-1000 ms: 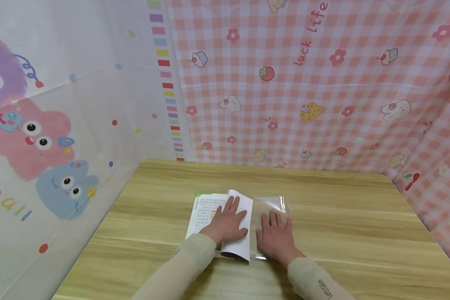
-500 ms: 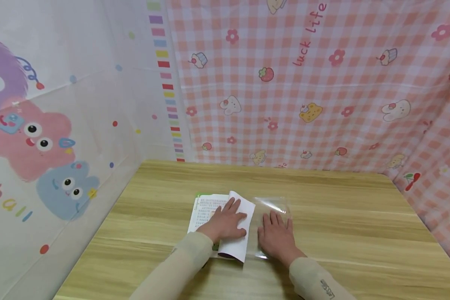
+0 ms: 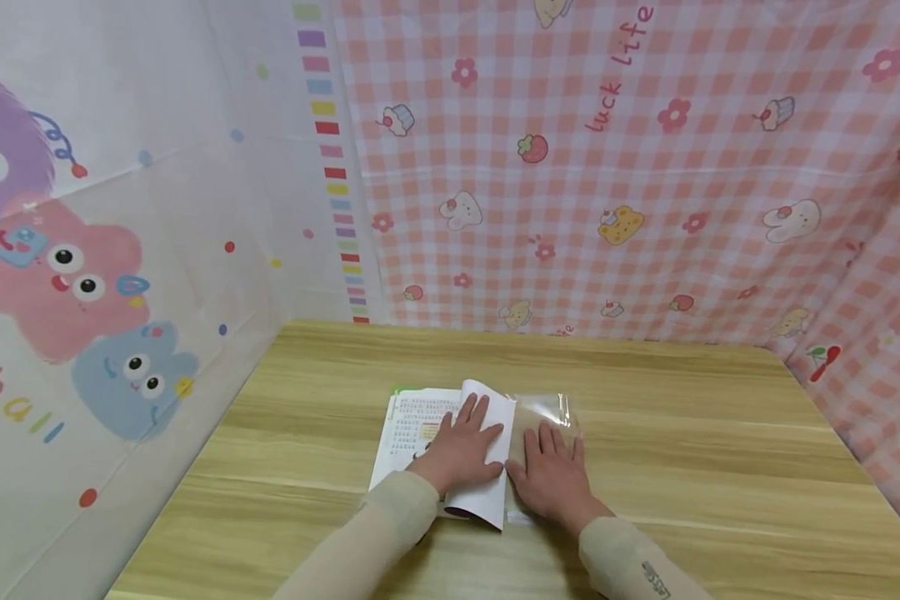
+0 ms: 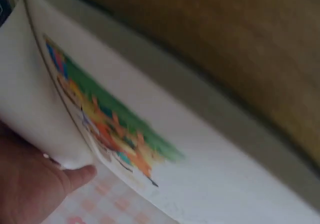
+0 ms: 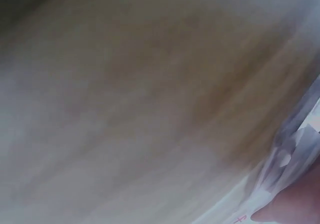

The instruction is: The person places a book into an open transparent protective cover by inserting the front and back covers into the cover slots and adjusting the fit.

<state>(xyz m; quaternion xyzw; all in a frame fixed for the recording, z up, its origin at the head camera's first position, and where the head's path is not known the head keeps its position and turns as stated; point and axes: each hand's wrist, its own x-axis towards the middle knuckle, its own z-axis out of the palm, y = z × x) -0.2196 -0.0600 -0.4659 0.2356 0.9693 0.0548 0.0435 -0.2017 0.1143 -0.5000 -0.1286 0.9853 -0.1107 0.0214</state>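
An open book [image 3: 411, 417] with printed text lies at the table's front middle. My left hand [image 3: 459, 450] rests with spread fingers on a white cover or sheet [image 3: 480, 500] folded over the book's right side, its lower corner curling up. In the left wrist view, a thumb [image 4: 80, 176] lies by the curved white sheet, near a page with a colourful picture [image 4: 110, 124]. To the right, my right hand [image 3: 551, 479] lies flat on a clear plastic sheet [image 3: 532, 407], thumb close to the white sheet's edge. A fingertip [image 5: 295, 204] and crinkled shiny plastic [image 5: 280, 166] show in the right wrist view.
The wood-grain table [image 3: 682, 467] extends on both sides of the book. A pink checked cloth [image 3: 570, 183] hangs behind it, and a white cartoon-print cloth [image 3: 217, 183] hangs along the left.
My left hand has shifted slightly right, and the white sheet's edge has moved right with it. The right thumb now sits nearer that edge; otherwise the right hand has hardly moved.
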